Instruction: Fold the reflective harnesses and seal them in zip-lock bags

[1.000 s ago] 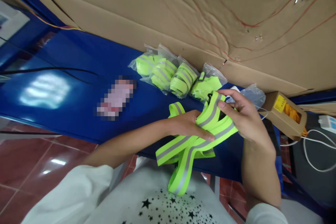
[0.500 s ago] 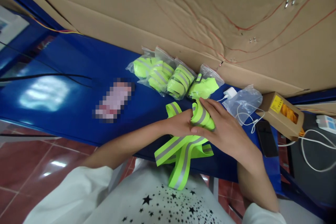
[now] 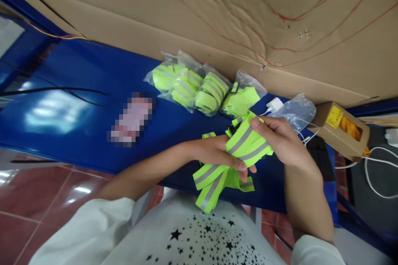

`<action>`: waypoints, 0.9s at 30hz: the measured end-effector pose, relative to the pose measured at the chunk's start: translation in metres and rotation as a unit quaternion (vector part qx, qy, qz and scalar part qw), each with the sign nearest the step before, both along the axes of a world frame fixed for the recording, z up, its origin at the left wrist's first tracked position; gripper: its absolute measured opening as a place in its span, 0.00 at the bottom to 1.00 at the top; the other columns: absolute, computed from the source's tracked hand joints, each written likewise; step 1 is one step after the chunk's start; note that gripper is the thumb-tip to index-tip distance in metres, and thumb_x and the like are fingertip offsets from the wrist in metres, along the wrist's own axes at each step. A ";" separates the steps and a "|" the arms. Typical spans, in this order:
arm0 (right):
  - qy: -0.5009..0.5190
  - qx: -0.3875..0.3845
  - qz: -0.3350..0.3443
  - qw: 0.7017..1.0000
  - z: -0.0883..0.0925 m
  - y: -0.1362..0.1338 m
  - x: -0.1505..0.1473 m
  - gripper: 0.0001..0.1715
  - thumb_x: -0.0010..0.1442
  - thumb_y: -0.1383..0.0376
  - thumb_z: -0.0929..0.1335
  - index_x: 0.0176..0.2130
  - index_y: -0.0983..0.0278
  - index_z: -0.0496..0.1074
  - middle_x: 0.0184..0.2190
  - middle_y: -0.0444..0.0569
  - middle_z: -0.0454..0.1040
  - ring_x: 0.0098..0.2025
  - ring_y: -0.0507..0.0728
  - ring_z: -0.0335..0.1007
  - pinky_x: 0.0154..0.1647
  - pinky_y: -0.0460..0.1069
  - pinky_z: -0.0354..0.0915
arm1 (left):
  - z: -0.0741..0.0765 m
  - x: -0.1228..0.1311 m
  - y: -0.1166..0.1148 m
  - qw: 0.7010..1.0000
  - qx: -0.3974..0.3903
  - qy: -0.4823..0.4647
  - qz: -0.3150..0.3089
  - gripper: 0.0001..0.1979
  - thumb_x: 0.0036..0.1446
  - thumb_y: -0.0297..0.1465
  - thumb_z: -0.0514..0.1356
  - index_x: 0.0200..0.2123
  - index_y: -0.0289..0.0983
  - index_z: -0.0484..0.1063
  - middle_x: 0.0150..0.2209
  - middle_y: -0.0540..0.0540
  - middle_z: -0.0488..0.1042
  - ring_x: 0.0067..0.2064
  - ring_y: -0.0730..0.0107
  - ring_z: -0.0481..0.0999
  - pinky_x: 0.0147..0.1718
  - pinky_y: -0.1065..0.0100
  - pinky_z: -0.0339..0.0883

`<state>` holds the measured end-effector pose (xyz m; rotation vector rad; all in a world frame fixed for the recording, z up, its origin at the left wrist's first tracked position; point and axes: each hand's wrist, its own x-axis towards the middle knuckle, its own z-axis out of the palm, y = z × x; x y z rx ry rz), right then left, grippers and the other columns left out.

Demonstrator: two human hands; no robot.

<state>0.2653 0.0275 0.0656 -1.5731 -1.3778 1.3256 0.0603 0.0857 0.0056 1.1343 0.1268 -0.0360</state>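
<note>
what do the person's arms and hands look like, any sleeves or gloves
Both hands are bare: no gloves, rings or watch show on the left hand or the right hand. The forearms are uncovered too. White sleeves are pushed up toward the elbows, on a white top printed with small black stars.

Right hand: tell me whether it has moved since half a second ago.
Yes. The right hand has swung right, away from the left hand, towards the cardboard box, pulling the reflective strap with it.
</note>
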 end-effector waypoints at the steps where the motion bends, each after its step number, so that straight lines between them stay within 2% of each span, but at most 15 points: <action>1: 0.022 -0.014 -0.001 1.000 -0.003 0.001 0.000 0.30 0.64 0.39 0.69 0.29 0.61 0.73 0.23 0.43 0.71 0.24 0.51 0.63 0.23 0.46 0.59 | 0.000 -0.001 0.002 1.000 0.019 -0.002 -0.003 0.16 0.65 0.42 0.66 0.48 0.38 0.83 0.43 0.43 0.86 0.51 0.59 0.84 0.58 0.59 0.76; 3: 0.051 -0.036 -0.002 0.998 -0.010 0.003 -0.001 0.29 0.65 0.40 0.70 0.31 0.61 0.73 0.25 0.42 0.71 0.25 0.51 0.64 0.24 0.46 0.60 | -0.002 -0.001 0.004 0.999 0.044 -0.007 0.002 0.16 0.65 0.42 0.66 0.49 0.38 0.83 0.44 0.44 0.86 0.52 0.58 0.84 0.60 0.59 0.75; 6: 0.045 -0.053 0.014 0.997 -0.021 0.008 -0.004 0.27 0.66 0.41 0.69 0.34 0.62 0.73 0.27 0.43 0.72 0.26 0.52 0.66 0.24 0.46 0.62 | -0.004 0.000 0.002 0.999 0.036 -0.032 0.005 0.15 0.65 0.42 0.66 0.47 0.38 0.84 0.45 0.42 0.86 0.52 0.56 0.85 0.59 0.57 0.76; 7: 0.020 -0.034 0.013 0.999 -0.023 0.009 -0.005 0.25 0.66 0.43 0.69 0.37 0.61 0.74 0.29 0.44 0.74 0.28 0.53 0.68 0.25 0.46 0.63 | -0.004 0.000 0.001 0.999 0.030 -0.037 0.010 0.16 0.65 0.42 0.65 0.47 0.37 0.84 0.46 0.41 0.86 0.52 0.56 0.85 0.58 0.57 0.77; 9: -0.068 0.056 0.001 0.996 -0.025 0.012 -0.007 0.19 0.67 0.48 0.70 0.43 0.60 0.74 0.36 0.46 0.76 0.34 0.54 0.73 0.32 0.47 0.68 | -0.006 0.002 -0.002 0.999 0.019 -0.033 0.025 0.16 0.66 0.41 0.65 0.48 0.36 0.84 0.46 0.40 0.86 0.51 0.57 0.85 0.57 0.58 0.78; 12: -0.186 0.178 0.034 0.966 -0.021 0.009 -0.010 0.14 0.72 0.54 0.67 0.47 0.60 0.75 0.44 0.50 0.78 0.44 0.57 0.77 0.47 0.52 0.72 | -0.009 0.003 -0.003 0.998 0.019 -0.032 0.053 0.17 0.66 0.40 0.65 0.51 0.35 0.82 0.46 0.39 0.85 0.50 0.58 0.86 0.57 0.57 0.78; 14: -0.207 0.180 0.107 0.956 -0.017 0.004 -0.012 0.18 0.74 0.53 0.64 0.54 0.60 0.75 0.51 0.53 0.79 0.53 0.60 0.77 0.57 0.55 0.71 | -0.011 0.003 -0.001 0.996 0.039 -0.048 0.068 0.16 0.66 0.40 0.66 0.50 0.35 0.83 0.47 0.38 0.85 0.49 0.57 0.86 0.55 0.56 0.79; 17: -0.215 0.156 0.170 0.949 -0.017 -0.001 -0.015 0.34 0.68 0.47 0.69 0.66 0.61 0.67 0.63 0.57 0.72 0.63 0.66 0.72 0.64 0.60 0.69 | -0.012 0.001 0.003 0.991 0.087 -0.045 0.096 0.12 0.62 0.37 0.69 0.44 0.36 0.84 0.46 0.39 0.85 0.50 0.56 0.85 0.55 0.58 0.79; 19: -0.231 0.160 0.157 0.947 -0.021 -0.002 -0.017 0.36 0.66 0.47 0.72 0.65 0.62 0.68 0.62 0.59 0.73 0.63 0.68 0.72 0.63 0.62 0.70 | -0.011 0.000 0.004 0.994 0.052 -0.020 0.093 0.13 0.58 0.36 0.72 0.44 0.36 0.84 0.46 0.39 0.85 0.52 0.55 0.85 0.56 0.57 0.78; 21: -0.241 0.176 0.118 0.947 -0.025 0.000 -0.018 0.30 0.66 0.49 0.72 0.60 0.62 0.73 0.57 0.58 0.77 0.58 0.67 0.76 0.60 0.61 0.72 | -0.011 0.000 0.004 0.995 -0.067 0.010 0.068 0.18 0.55 0.38 0.74 0.46 0.35 0.84 0.48 0.38 0.85 0.52 0.51 0.85 0.57 0.52 0.77; 23: -0.238 0.193 0.080 0.948 -0.025 0.001 -0.018 0.26 0.66 0.51 0.73 0.57 0.62 0.76 0.54 0.56 0.80 0.55 0.66 0.78 0.57 0.59 0.73 | -0.010 0.002 0.003 0.982 -0.176 0.030 0.054 0.21 0.52 0.39 0.75 0.47 0.34 0.83 0.49 0.36 0.85 0.53 0.49 0.84 0.58 0.48 0.76; 25: -0.226 0.201 0.056 0.951 -0.021 0.001 -0.017 0.24 0.65 0.52 0.74 0.55 0.61 0.77 0.51 0.54 0.81 0.52 0.64 0.80 0.55 0.57 0.74 | -0.011 0.005 0.002 0.981 -0.184 0.034 0.054 0.21 0.52 0.37 0.76 0.48 0.35 0.83 0.51 0.37 0.84 0.55 0.50 0.83 0.61 0.49 0.74; 27: -0.213 0.194 0.045 0.956 -0.014 0.000 -0.015 0.22 0.65 0.51 0.74 0.52 0.61 0.78 0.47 0.51 0.83 0.46 0.62 0.81 0.50 0.55 0.74 | -0.014 0.008 0.000 0.991 -0.122 0.026 0.057 0.21 0.52 0.33 0.75 0.50 0.36 0.82 0.54 0.39 0.83 0.59 0.52 0.81 0.63 0.51 0.72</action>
